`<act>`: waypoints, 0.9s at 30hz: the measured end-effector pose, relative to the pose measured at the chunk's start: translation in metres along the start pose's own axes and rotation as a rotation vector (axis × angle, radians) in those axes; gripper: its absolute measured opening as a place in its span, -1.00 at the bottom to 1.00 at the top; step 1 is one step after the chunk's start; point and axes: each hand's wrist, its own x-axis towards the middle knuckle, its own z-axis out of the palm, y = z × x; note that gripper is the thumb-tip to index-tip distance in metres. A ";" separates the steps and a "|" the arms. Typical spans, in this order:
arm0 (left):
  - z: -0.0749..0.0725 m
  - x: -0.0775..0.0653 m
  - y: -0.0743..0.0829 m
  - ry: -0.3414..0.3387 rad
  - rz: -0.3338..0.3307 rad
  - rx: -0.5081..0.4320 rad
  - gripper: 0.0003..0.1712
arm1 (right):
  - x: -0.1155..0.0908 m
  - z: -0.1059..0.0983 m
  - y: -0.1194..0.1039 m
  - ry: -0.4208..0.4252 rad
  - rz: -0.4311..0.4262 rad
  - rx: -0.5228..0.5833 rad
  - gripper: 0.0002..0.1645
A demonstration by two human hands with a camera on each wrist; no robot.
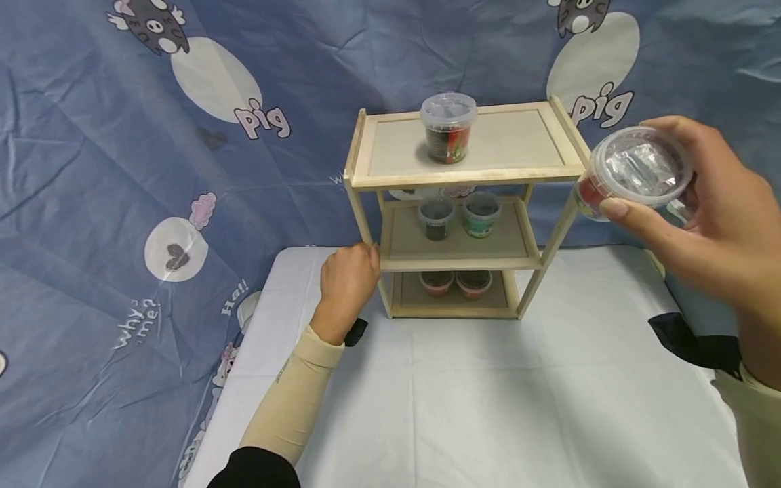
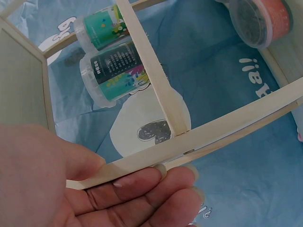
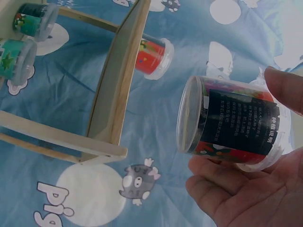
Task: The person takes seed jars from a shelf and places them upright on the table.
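Note:
A three-tier wooden shelf point(image 1: 512, 146) stands on the white-covered table. My left hand point(image 1: 349, 285) holds its left front post; in the left wrist view, thumb and fingers lie on either side of the wooden post point(image 2: 227, 113). Off the shelf's top right corner, my right hand point(image 1: 732, 217) grips a clear lidded plastic cup point(image 1: 643, 166), its lid tilted toward the head camera. The right wrist view shows this cup's black and red printed label point(image 3: 239, 125). A similar lidded cup point(image 1: 448, 129) with a red and black label stands left of centre on the top tier.
On the middle tier are two cups, one dark point(image 1: 436, 218) and one teal point(image 1: 481, 215). Two reddish cups point(image 1: 474, 285) sit side by side on the bottom tier. Behind the shelf hangs a blue cloth point(image 1: 317, 149) with pig prints.

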 end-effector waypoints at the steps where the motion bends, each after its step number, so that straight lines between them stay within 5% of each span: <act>1: 0.000 0.000 0.000 0.003 -0.001 0.000 -0.40 | -0.002 -0.001 0.000 0.002 -0.012 0.011 -0.06; 13: 0.000 0.001 0.002 0.004 -0.017 -0.022 -0.38 | -0.026 -0.003 0.003 -0.018 -0.111 0.093 -0.06; 27: 0.001 0.002 0.000 0.012 -0.014 -0.017 -0.38 | -0.071 0.004 0.016 -0.093 0.023 -0.008 0.19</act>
